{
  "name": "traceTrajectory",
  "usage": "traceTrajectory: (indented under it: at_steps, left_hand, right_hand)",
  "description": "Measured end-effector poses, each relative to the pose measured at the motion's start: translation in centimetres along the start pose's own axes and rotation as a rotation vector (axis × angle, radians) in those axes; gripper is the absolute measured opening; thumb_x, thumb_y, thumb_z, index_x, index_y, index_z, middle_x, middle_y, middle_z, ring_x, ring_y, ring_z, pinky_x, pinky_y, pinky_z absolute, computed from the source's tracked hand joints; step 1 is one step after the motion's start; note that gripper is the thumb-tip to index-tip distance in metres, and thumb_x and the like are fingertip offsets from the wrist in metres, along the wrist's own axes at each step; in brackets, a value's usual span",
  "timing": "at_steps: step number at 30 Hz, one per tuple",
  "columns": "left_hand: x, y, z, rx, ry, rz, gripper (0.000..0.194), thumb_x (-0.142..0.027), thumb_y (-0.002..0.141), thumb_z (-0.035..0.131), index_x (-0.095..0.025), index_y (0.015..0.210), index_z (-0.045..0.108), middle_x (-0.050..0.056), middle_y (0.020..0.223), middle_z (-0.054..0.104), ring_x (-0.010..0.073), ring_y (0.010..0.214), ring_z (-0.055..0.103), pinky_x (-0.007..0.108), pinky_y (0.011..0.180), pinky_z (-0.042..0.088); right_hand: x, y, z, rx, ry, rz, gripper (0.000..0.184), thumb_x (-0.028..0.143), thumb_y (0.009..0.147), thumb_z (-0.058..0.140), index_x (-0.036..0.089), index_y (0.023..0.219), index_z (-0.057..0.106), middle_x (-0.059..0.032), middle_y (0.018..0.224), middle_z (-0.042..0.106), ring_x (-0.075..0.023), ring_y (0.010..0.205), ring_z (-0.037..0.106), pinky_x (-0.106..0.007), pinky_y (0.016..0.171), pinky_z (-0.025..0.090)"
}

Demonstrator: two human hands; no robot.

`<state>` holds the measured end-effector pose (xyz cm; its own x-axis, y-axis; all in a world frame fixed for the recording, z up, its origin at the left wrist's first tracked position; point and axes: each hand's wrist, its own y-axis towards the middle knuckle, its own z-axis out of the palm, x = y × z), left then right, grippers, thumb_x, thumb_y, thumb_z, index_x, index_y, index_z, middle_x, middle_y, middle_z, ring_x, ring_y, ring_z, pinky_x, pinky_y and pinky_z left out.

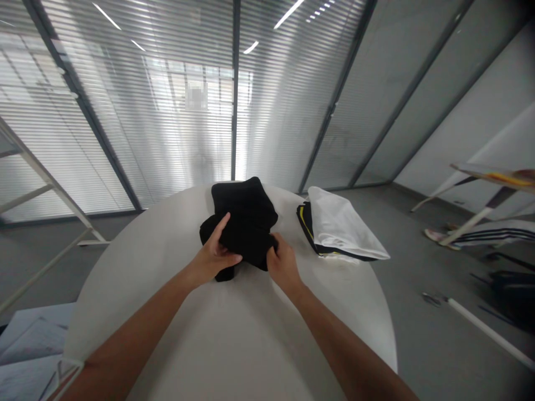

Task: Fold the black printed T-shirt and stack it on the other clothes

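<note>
Bare forearms (134, 340) reach over a round white table (125, 278) to a bunched black garment (244, 223) near its far edge, the left hand (214, 255) partly closed on its near side and the right hand (283, 264) pinching its edge (a two-sided hold that keeps the bundle together), just beside a folded white garment (338, 225).

The view is taken from a camera worn on the head, and it is directed forward and down across a round white desk (137, 262). The left hand (213, 253) and right hand (284, 266) are seen close up, just below the centre of the frame, at a black garment (246, 217). Both forearms (125, 340) are cut off by the bottom edge. A glass partition with slatted blinds (167, 122) is taken in ahead, farther off, and a grey floor (434, 356) is seen beyond the desk on the right.
</note>
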<state>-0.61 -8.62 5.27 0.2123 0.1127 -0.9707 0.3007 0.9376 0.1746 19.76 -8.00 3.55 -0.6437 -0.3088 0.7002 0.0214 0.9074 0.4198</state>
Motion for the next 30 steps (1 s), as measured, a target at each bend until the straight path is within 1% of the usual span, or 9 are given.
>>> traceTrajectory:
  at_steps: [3, 6, 10, 16, 20, 23, 25, 27, 30]
  left_hand:
    - [0.2, 0.0, 0.3, -0.050, 0.116, 0.000, 0.091, -0.025, 0.072, 0.078, -0.032, 0.150, 0.033, 0.008, 0.134, 0.058, 0.0268, 0.120, 0.058, 0.044, 0.100, 0.049]
    - [-0.1, 0.1, 0.1, -0.155, 0.182, -0.021, 0.069, -0.026, 0.075, 0.074, -0.028, 0.140, 0.050, 0.005, 0.112, 0.066, 0.0208, 0.095, 0.066, 0.039, 0.087, 0.055]
    - [-1.2, 0.3, -0.6, -0.271, -0.044, -0.052, 0.060, -0.021, 0.074, 0.073, -0.027, 0.132, 0.057, 0.000, 0.092, 0.065, 0.0098, 0.065, 0.061, 0.025, 0.061, 0.054]
    - [-2.3, 0.4, -1.6, -0.320, -0.302, 0.016, 0.053, -0.016, 0.073, 0.074, -0.028, 0.124, 0.064, 0.001, 0.106, 0.065, 0.0120, 0.087, 0.062, 0.023, 0.070, 0.054]
    - [-2.1, 0.5, -2.3, -0.324, -0.357, 0.031, 0.053, -0.015, 0.074, 0.073, -0.028, 0.125, 0.063, 0.001, 0.108, 0.065, 0.0107, 0.086, 0.061, 0.020, 0.067, 0.052]
    - [-2.0, 0.6, -3.1, -0.336, -0.390, 0.033, 0.054, -0.014, 0.074, 0.072, -0.027, 0.126, 0.063, 0.001, 0.104, 0.066, 0.0094, 0.081, 0.060, 0.018, 0.064, 0.051]
    - [-1.9, 0.6, -3.7, -0.349, -0.409, 0.028, 0.052, -0.013, 0.073, 0.073, -0.027, 0.123, 0.064, 0.001, 0.100, 0.066, 0.0090, 0.080, 0.060, 0.018, 0.064, 0.051]
    - [-1.6, 0.6, -4.1, -0.347, -0.409, 0.020, 0.051, -0.014, 0.072, 0.074, -0.026, 0.121, 0.064, 0.000, 0.098, 0.066, 0.0090, 0.079, 0.060, 0.018, 0.064, 0.051]
    - [-1.0, 0.4, -4.1, -0.311, -0.349, 0.012, 0.049, -0.017, 0.072, 0.075, -0.027, 0.119, 0.064, 0.001, 0.105, 0.065, 0.0114, 0.086, 0.061, 0.021, 0.069, 0.052]
  right_hand:
    - [0.1, -0.1, 0.2, 0.034, -0.070, -0.035, 0.025, 0.023, 0.089, 0.039, 0.021, 0.105, 0.058, -0.0058, 0.091, 0.069, -0.0223, 0.084, 0.065, -0.032, 0.073, 0.048]
    - [-0.3, -0.1, 0.6, 0.009, -0.207, -0.116, 0.027, 0.024, 0.088, 0.046, 0.020, 0.113, 0.054, -0.0092, 0.101, 0.066, -0.0250, 0.093, 0.062, -0.036, 0.080, 0.048]
    - [-0.9, 0.1, 0.7, -0.031, -0.301, -0.204, 0.037, 0.030, 0.087, 0.057, 0.018, 0.121, 0.050, -0.0120, 0.109, 0.061, -0.0286, 0.102, 0.057, -0.043, 0.087, 0.049]
    - [-1.3, 0.6, -0.8, 0.038, -0.384, -0.376, 0.045, 0.023, 0.085, 0.061, 0.019, 0.128, 0.049, -0.0128, 0.113, 0.054, -0.0298, 0.108, 0.050, -0.045, 0.094, 0.047]
    - [-1.7, 0.6, -1.3, 0.083, -0.411, -0.426, 0.054, 0.028, 0.086, 0.063, 0.023, 0.137, 0.045, -0.0125, 0.113, 0.053, -0.0300, 0.108, 0.050, -0.047, 0.095, 0.046]
    - [-2.2, 0.7, -1.6, 0.095, -0.456, -0.365, 0.063, 0.020, 0.083, 0.065, 0.024, 0.141, 0.043, -0.0132, 0.118, 0.053, -0.0304, 0.110, 0.052, -0.046, 0.094, 0.047]
    - [-2.6, 0.9, -1.9, 0.086, -0.445, -0.229, 0.061, 0.012, 0.079, 0.063, 0.023, 0.137, 0.047, -0.0129, 0.119, 0.055, -0.0280, 0.104, 0.057, -0.042, 0.087, 0.050]
    - [-3.2, 1.1, -2.2, 0.054, -0.358, -0.060, 0.049, 0.013, 0.080, 0.060, 0.021, 0.128, 0.053, -0.0104, 0.112, 0.060, -0.0241, 0.093, 0.062, -0.038, 0.080, 0.052]
    - [-3.9, 1.5, -2.4, 0.017, -0.145, 0.134, 0.029, 0.026, 0.085, 0.056, 0.020, 0.114, 0.059, -0.0047, 0.093, 0.065, -0.0205, 0.080, 0.064, -0.035, 0.074, 0.053]
